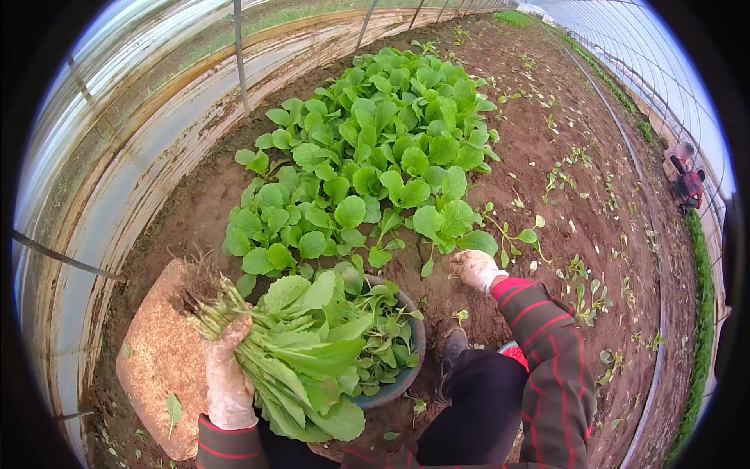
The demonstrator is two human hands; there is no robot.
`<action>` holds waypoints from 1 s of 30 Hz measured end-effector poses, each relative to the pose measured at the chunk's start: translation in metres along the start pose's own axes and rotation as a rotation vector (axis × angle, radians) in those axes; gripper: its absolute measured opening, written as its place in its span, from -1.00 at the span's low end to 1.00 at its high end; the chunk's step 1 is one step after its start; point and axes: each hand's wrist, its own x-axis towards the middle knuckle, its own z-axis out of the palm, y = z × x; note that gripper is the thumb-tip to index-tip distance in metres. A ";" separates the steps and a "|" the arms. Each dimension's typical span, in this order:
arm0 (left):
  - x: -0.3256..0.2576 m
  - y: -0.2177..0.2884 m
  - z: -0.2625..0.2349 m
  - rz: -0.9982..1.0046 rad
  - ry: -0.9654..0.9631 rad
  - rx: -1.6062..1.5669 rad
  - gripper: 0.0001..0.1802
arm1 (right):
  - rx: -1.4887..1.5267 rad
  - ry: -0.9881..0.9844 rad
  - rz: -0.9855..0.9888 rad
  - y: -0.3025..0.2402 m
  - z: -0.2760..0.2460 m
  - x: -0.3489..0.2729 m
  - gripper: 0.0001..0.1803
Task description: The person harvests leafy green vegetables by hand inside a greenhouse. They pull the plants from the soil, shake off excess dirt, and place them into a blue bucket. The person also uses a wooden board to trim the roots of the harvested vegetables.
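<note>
My left hand [229, 377], in a pale, soiled glove, is closed around the stems of a thick bunch of leafy greens [301, 344]. The bunch's roots point up and left, and its broad leaves hang over a round tub [416, 336] of smaller greens [384, 344]. Down by the soil, my gloved right hand [475, 270] reaches the near right edge of a dense patch of growing greens [383, 148]. Its fingers are curled closed beside a low leaf, and what they hold, if anything, is hidden.
A tan, speckled sheet or sack [160, 359] lies at left, near the plastic greenhouse wall [117, 211]. Loose plants [516, 234] and leaf scraps litter the brown soil at right. A thin hose [658, 367] runs lengthwise there. Another person [685, 176] is at the far right.
</note>
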 end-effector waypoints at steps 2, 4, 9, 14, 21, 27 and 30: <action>-0.006 0.006 -0.007 -0.025 0.127 0.031 -0.67 | -0.201 -0.161 -0.163 -0.032 0.046 0.051 -0.74; -0.008 0.006 -0.028 -0.016 0.233 0.211 -0.63 | -0.435 -0.244 -0.271 -0.048 0.085 0.096 -0.74; 0.001 0.005 -0.004 0.043 0.374 0.330 -0.51 | -0.650 0.145 0.047 0.018 0.184 0.186 -0.66; -0.005 0.007 -0.001 -0.035 0.441 0.459 -0.42 | -0.769 0.090 0.503 0.081 0.172 0.196 -0.75; -0.024 0.004 0.012 0.038 0.471 0.472 -0.41 | -0.657 0.058 0.472 0.090 0.195 0.181 -0.84; -0.023 -0.005 0.011 0.023 0.534 0.312 -0.49 | -0.150 -0.082 0.462 0.073 0.189 0.175 -0.78; -0.004 -0.008 0.028 0.094 0.434 0.335 -0.44 | -0.300 -0.259 0.275 0.128 0.227 0.185 -0.74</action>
